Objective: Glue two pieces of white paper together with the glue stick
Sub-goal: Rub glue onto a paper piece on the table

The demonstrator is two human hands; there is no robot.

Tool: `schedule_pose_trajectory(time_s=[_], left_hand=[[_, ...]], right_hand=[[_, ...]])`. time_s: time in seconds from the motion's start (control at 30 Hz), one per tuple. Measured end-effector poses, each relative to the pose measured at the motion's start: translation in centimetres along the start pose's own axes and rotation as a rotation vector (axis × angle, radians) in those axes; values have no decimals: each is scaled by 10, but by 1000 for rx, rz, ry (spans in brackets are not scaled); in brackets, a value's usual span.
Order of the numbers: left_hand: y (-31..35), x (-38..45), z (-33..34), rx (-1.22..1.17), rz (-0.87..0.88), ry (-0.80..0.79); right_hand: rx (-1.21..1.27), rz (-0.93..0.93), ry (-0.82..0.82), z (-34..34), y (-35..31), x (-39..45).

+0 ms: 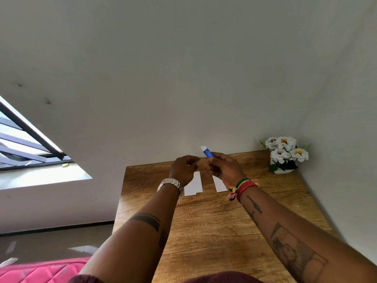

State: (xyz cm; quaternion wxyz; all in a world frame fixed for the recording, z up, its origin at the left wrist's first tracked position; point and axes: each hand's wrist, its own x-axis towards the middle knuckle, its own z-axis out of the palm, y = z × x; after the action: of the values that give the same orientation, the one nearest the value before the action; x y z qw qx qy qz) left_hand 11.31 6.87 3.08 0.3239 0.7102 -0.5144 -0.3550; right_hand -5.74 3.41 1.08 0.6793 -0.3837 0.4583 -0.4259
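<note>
A blue glue stick (pixel 207 152) with a white tip points up and to the left, held in my right hand (pixel 223 167) above the far part of the wooden table (pixel 214 221). My left hand (pixel 183 169) hovers just left of it with its fingers curled; what they hold, if anything, is hidden. Two small pieces of white paper lie flat on the table under the hands: the left paper (pixel 194 186) partly behind my left wrist, the right paper (pixel 219 183) partly behind my right hand. A gap of bare wood separates them.
A white pot of white flowers (pixel 284 155) stands in the table's far right corner against the wall. The wall runs along the table's far and right edges. A window (pixel 26 144) is at the left, and a pink cushion (pixel 42 270) lies low on the left.
</note>
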Motion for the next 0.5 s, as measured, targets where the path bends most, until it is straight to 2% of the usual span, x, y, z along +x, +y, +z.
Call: schedule_pose_trajectory(time_s=[0.2,0.33,0.5], left_hand=[[-44,11,-4,561,112,-32],[-65,16,3,686,104,-113],[-85,17,13,814,124,-216]], right_hand=[[45,116,62,-2,14,14],[-77,127,56,0,26,26],[-417,100,57,-1,41,42]])
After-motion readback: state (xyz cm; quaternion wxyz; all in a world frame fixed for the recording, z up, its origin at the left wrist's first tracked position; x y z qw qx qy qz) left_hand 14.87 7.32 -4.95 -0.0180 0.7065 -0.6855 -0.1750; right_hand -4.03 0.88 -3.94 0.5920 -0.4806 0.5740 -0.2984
